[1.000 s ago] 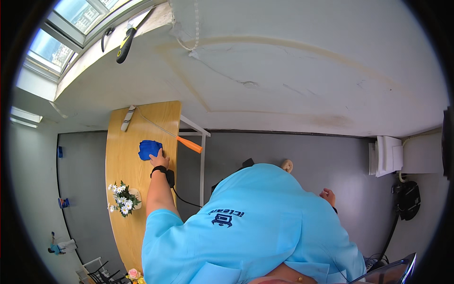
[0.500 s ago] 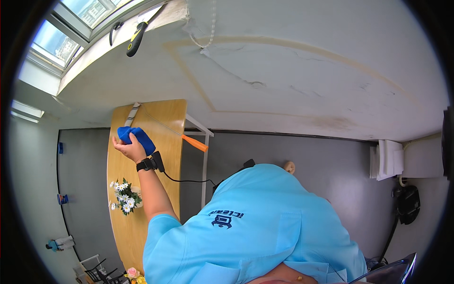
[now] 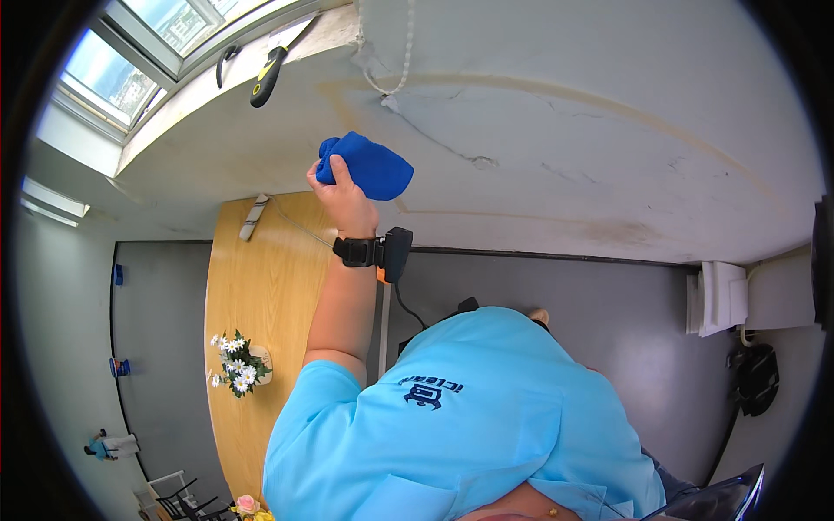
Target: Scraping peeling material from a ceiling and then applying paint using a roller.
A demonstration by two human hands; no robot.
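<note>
My left hand (image 3: pixel 346 195) is raised in front of the pale wall and grips a folded blue cloth (image 3: pixel 375 169), thumb on top of it. The cloth is close to the wall; I cannot tell whether they touch. A black device (image 3: pixel 369 250) is strapped to my left wrist, with a cable leading from it. Below that arm, a thin-shafted tool lies over the table corner, its orange handle (image 3: pixel 380 275) mostly hidden by the wrist. My right hand does not show.
The wooden table (image 3: pixel 287 295) holds a pot of white flowers (image 3: pixel 236 360) and a pale strip (image 3: pixel 254 217). A scraper with a black and yellow handle (image 3: pixel 269 80) rests on the window sill, overhanging its edge. A beaded cord (image 3: pixel 408 43) hangs along the wall. Another person (image 3: pixel 111 446) stands far left.
My left hand has moved right and up from over the table to the wall, carrying the blue cloth. The arm now covers most of the orange handle.
</note>
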